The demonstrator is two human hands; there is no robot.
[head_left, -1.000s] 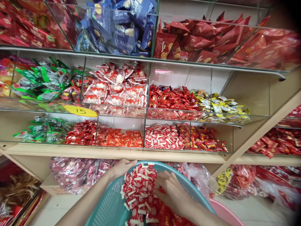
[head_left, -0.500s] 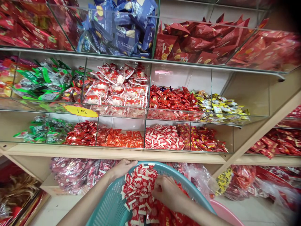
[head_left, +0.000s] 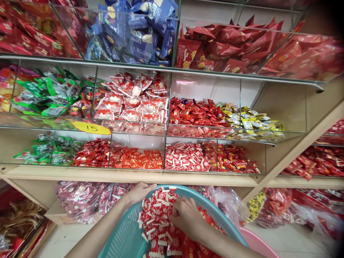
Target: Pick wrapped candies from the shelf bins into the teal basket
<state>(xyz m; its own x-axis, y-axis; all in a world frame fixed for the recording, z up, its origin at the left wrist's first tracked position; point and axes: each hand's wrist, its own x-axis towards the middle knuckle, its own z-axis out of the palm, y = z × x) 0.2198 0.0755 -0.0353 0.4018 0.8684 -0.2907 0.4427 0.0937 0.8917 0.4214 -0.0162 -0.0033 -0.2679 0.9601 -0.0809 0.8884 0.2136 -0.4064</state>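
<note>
A teal plastic basket [head_left: 122, 224] with slotted sides stands below the shelf front. Wrapped candies [head_left: 158, 215] with red and white wrappers fill its left part. Redder packets [head_left: 188, 247] lie in its right part, partly under my forearm. My left hand [head_left: 138, 193] is closed on the basket's far left rim, thumb stretched along the edge. Down inside the basket, my right hand [head_left: 185, 216] curls over the candies, fingers bent in towards the thumb. Whatever sits between those fingers is hidden.
Glass-fronted shelves hold wrapped sweets: blue packets [head_left: 142, 32], red packets [head_left: 228, 43], and red-white candies [head_left: 186, 156]. A yellow price tag [head_left: 90, 127] reads 15. Under the wooden ledge [head_left: 129, 175] are bagged sweets [head_left: 80, 200]. A pink basin [head_left: 258, 243] stands behind the basket.
My right hand has shifted slightly left over the candies, its fingers still curled. My left hand keeps its place on the rim.
</note>
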